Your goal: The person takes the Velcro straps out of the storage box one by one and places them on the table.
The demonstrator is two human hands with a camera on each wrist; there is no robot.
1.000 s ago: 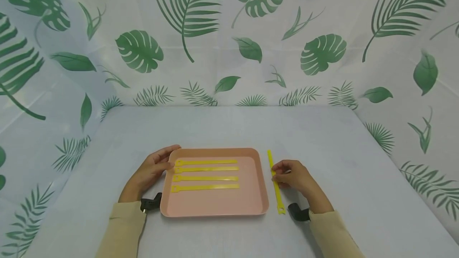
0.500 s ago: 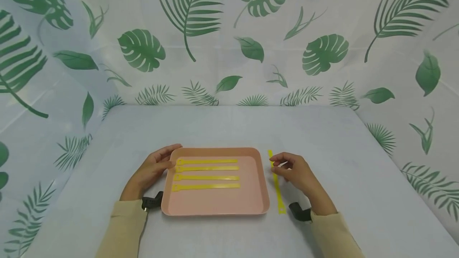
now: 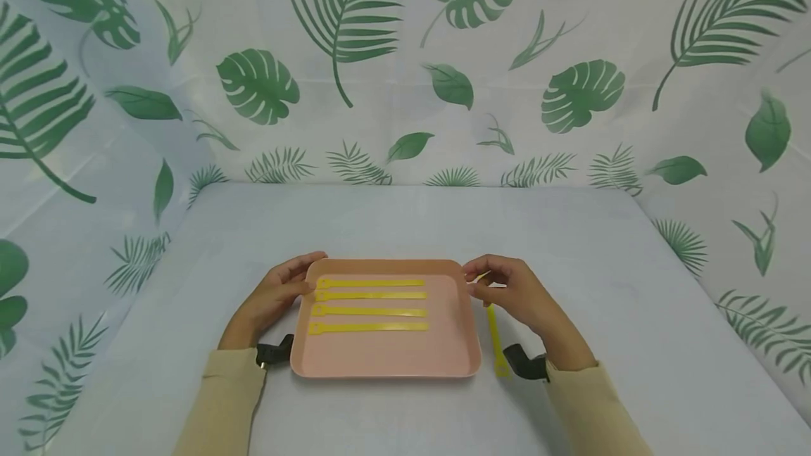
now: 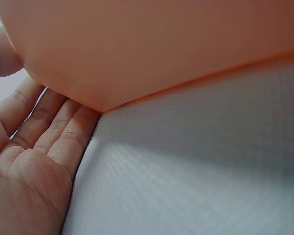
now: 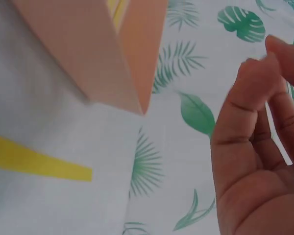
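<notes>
A shallow pink tray lies flat on the table, with several yellow cable straps side by side in it. My left hand holds its left end, thumb at the rim; the left wrist view has the fingers against the tray's outer corner. Beside the tray's far right corner is my right hand, fingers loosely bent and holding nothing. From the right wrist view, a gap separates that hand from the tray. One more yellow strap lies on the table beneath it, partly hidden by the hand.
Both wrists carry a small black camera, one left and one right. The table has a pale cover. Behind and at the sides hangs a white cloth printed with green leaves.
My right hand has left the strap on the table and moved up and left to the tray's far right corner. My left hand stays on the tray. The head view has shifted slightly.
</notes>
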